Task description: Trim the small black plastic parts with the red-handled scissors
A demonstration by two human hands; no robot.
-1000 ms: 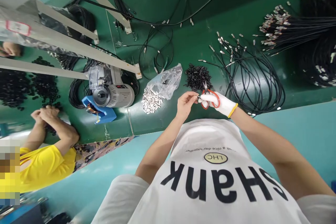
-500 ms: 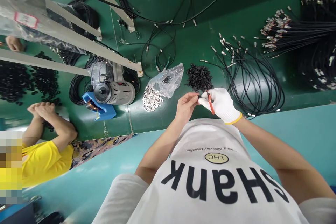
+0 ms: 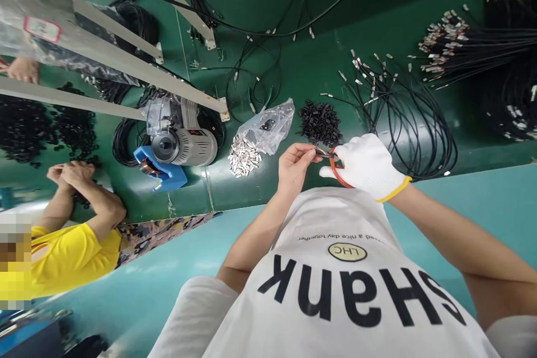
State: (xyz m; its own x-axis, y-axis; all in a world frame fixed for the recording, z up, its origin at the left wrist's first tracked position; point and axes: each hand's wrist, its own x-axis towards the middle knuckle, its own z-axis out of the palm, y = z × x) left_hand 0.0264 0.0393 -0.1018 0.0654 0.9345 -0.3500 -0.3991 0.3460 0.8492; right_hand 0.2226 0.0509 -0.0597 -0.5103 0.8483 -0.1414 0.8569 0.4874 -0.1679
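Left hand (image 3: 295,166), bare, pinches a small metal piece (image 3: 319,151) at its fingertips; what it is cannot be told at this size. Right hand (image 3: 367,165), gloved, is closed around orange-handled scissors (image 3: 334,166), tips at the piece. Piece judged light, stiff and easily dropped: best held by the end away from the blades. Both are held above the table (image 3: 314,67), near the black caps (image 3: 319,122).
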